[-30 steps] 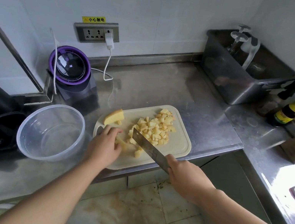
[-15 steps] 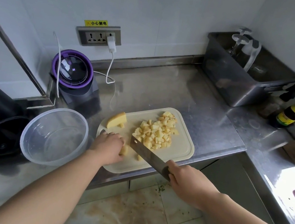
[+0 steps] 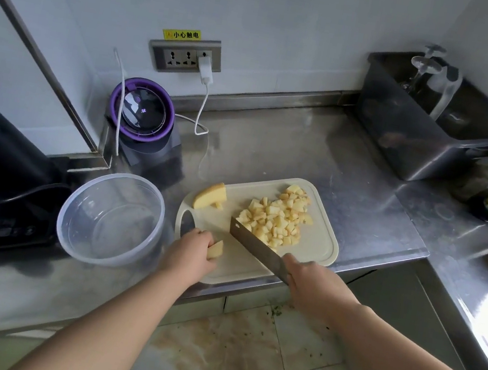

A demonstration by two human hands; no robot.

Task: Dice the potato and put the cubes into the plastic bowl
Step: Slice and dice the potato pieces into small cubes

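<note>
Stainless steel counter: cream plastic cutting board. Left hand pinches small yellow potato piece, steadying for cut. Right hand grips steel cleaver, blade beside diced potato cubes. Clear round plastic bowl just left, handy for transfer.

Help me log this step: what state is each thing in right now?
plastic bowl: upright, empty.
cutting board: flat on the counter.
potato cubes: heaped on the board.
potato wedge: uncut, at the board's far corner.
potato piece: gripped by the left hand.
knife: held by the right hand, blade beside the cubes.
charger: plugged into the wall socket.
</note>
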